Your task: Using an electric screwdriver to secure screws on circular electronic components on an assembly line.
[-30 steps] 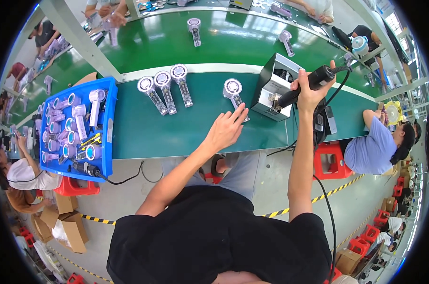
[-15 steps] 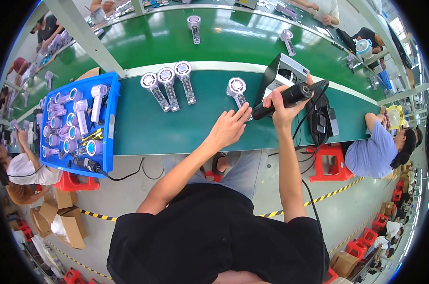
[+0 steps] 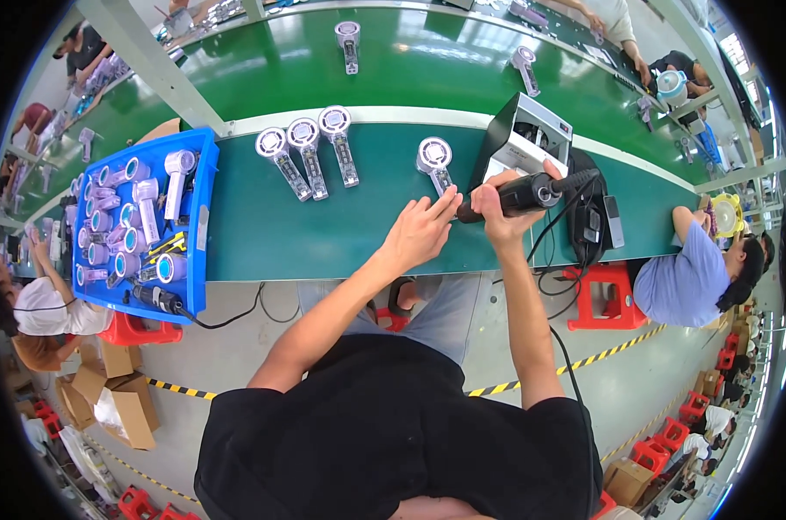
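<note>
On the green bench lies a pale purple handheld fan point(image 3: 434, 155), its round head away from me and its opened handle, with inner parts showing, toward me. My left hand point(image 3: 420, 230) holds the lower end of that handle with its fingertips. My right hand point(image 3: 508, 214) is wrapped round a black corded electric screwdriver point(image 3: 525, 197), held nearly level. The screwdriver's front end points left at the handle's end, close to my left fingertips; its tip is hidden. Three similar fans point(image 3: 305, 156) lie side by side to the left.
A blue tray point(image 3: 209, 199) of fans and a second screwdriver point(image 3: 157, 299) stands at the left. Behind the right hand are a grey-black box-shaped device point(image 3: 531, 121) and cables. Beyond the pale rail, a green conveyor point(image 3: 436, 74) carries two fans. Co-workers sit around.
The screwdriver has tipped to a more level position, its rear end moving left and down with my right hand. My left hand stays at the fan's handle. A far co-worker's arm has reached right.
</note>
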A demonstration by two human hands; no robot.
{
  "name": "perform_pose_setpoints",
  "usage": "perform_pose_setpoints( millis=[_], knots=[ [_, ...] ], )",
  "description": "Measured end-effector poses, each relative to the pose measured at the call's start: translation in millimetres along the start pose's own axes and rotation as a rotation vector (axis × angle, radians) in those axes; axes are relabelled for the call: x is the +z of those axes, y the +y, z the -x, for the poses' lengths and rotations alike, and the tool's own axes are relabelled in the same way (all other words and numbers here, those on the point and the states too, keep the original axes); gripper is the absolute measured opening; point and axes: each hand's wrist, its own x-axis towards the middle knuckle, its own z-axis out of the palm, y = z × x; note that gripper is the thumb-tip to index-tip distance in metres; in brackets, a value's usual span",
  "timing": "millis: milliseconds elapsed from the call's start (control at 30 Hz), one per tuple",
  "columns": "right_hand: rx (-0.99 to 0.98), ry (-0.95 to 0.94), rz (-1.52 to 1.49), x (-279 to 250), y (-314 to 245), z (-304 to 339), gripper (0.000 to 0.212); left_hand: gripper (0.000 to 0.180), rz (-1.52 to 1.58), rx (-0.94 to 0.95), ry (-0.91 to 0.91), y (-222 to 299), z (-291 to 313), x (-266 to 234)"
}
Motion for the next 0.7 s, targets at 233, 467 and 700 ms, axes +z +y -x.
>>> perform_pose_setpoints(
  millis=[233, 467, 700],
  knots=[
    [-0.046, -0.018, 0.034, 3, 3, 7, 0.084, 0.055, 0.037, -0.015, 0.005, -1, 0, 1],
    [-0.094, 0.070, 0.095, 0, 5, 17, 0.087, 0.054, 0.023, -0.018, 0.005, 1, -4, 5],
    [0.156, 0.366, -0.124, -42, -42, 10, 0.074, 0.040, -0.156, -0.058, -0.033, -16, -32, 6]
  ],
)
